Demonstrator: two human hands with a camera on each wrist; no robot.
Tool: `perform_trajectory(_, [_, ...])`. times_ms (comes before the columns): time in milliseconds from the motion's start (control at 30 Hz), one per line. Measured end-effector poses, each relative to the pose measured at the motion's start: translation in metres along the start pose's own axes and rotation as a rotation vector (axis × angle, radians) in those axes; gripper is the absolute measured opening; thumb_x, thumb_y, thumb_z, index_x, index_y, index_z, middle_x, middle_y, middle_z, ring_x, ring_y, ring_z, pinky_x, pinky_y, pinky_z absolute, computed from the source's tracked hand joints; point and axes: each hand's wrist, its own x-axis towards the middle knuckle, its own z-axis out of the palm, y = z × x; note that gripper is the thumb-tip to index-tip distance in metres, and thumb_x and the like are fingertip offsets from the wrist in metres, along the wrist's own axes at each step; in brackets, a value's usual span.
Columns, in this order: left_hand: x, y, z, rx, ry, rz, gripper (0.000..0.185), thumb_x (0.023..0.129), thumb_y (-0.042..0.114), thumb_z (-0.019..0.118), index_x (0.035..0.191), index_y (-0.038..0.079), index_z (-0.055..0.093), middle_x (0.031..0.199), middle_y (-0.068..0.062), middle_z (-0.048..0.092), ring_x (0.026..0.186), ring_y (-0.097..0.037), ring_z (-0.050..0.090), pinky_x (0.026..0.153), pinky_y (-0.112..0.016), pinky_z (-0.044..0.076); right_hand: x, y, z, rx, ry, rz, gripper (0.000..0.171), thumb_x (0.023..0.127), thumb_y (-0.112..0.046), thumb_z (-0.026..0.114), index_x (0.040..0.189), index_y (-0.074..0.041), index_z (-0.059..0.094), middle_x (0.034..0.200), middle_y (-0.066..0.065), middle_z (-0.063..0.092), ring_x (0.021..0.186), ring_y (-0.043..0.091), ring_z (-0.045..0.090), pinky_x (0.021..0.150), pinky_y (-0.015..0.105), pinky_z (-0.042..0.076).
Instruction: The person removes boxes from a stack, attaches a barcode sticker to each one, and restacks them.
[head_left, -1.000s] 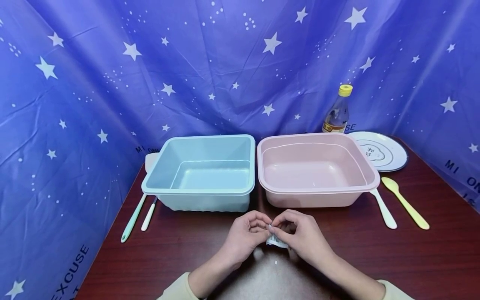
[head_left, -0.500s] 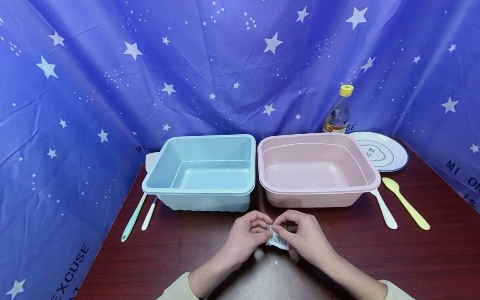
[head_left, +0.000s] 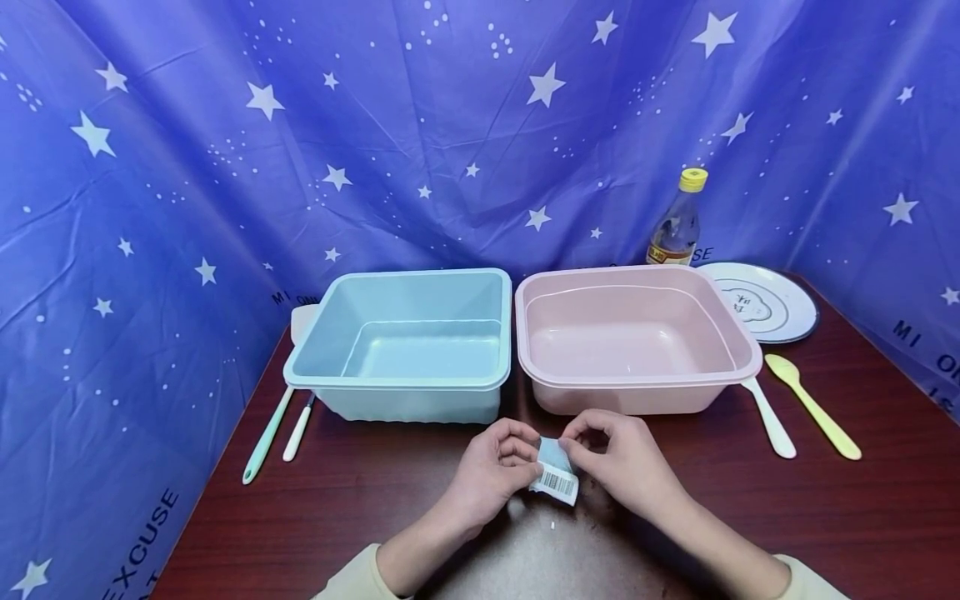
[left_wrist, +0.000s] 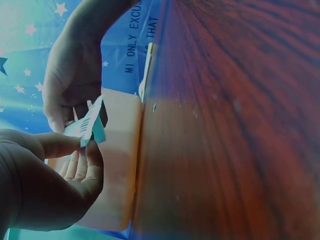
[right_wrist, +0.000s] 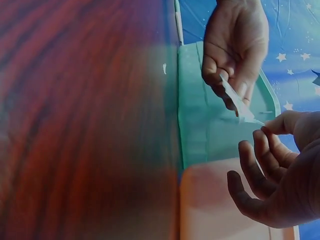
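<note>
A small flat white and pale blue packet with a barcode is held up between both hands, just in front of the two basins. Thumb and fingers of my left hand pinch its left side. My right hand pinches the upper right corner between thumb and forefinger. From the right wrist, the packet appears nearly edge-on, a thin corner reaching to the right fingertips, the other right fingers spread loosely. The left wrist view shows the barcode side of the packet above the left thumb.
A blue basin and a pink basin stand side by side behind the hands. Green-handled and white-handled utensils lie left; white and yellow spoons right. A plate and yellow-capped bottle stand behind. A white speck lies in front.
My right hand has moved slightly right and up, away from the left hand. More of the packet now shows between them, including its pale blue upper part. The left hand has barely moved.
</note>
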Motion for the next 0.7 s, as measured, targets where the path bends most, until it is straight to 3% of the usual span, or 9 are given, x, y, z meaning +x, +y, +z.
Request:
perform_trajectory(400, [-0.002,-0.002,-0.001,0.074,-0.069,-0.090,0.037,0.080,-0.015,0.066,0.114,-0.002,0.056,0.078,-0.003,0.063,0.062,-0.011,0.057,0.049,-0.022,0.043,0.004,-0.001,-0.013,-0.039,0.025,-0.009,0.022,0.084,-0.002,0.075,0.080,-0.024,0.070,0.073,-0.016,0.060,0.070,0.005,0.056,0.065,0.024,0.045])
perform_trajectory(700, [-0.003,-0.004,-0.001,0.180,-0.090,-0.112,0.038,0.079,-0.019,0.067,0.111,0.000,0.058,0.074,-0.006,0.063,0.057,-0.014,0.054,0.052,-0.023,0.044,0.006,-0.002,-0.019,-0.046,0.038,-0.010,0.022,0.084,-0.002,0.075,0.081,-0.023,0.070,0.073,-0.016,0.060,0.068,0.005,0.055,0.064,0.023,0.045])
